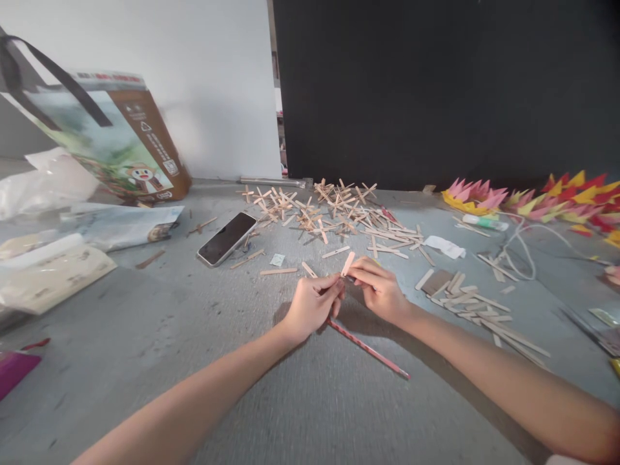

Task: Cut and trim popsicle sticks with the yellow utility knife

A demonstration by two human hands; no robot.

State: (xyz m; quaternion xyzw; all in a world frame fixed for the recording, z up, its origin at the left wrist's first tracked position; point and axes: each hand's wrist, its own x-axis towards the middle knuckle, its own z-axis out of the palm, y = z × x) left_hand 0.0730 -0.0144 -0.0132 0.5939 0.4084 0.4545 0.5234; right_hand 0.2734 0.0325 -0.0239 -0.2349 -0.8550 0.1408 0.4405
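Close together over the grey table [271, 387], my left hand [314, 307] and my right hand [380, 290] are both closed, fingertips nearly touching. A small flat wooden craft stick [347, 262] stands up from my right fingers. Another craft stick [308, 268] pokes out beyond my left fingers, with a dark mark on it. Whether the two sticks are joined is hidden by the fingers. Something small and dark shows at my right fingertips, too small to name. A red patterned pencil [371, 350] lies on the table, its far end under my left hand.
Behind my hands is a pile of crossed sticks [322, 219]; loose sticks [477, 307] lie right. A phone [227, 239], a carrier bag [130, 142] and plastic packets [53, 271] are left. A glue stick [484, 223], white cable [526, 258] and folded-paper pieces [477, 194] are far right.
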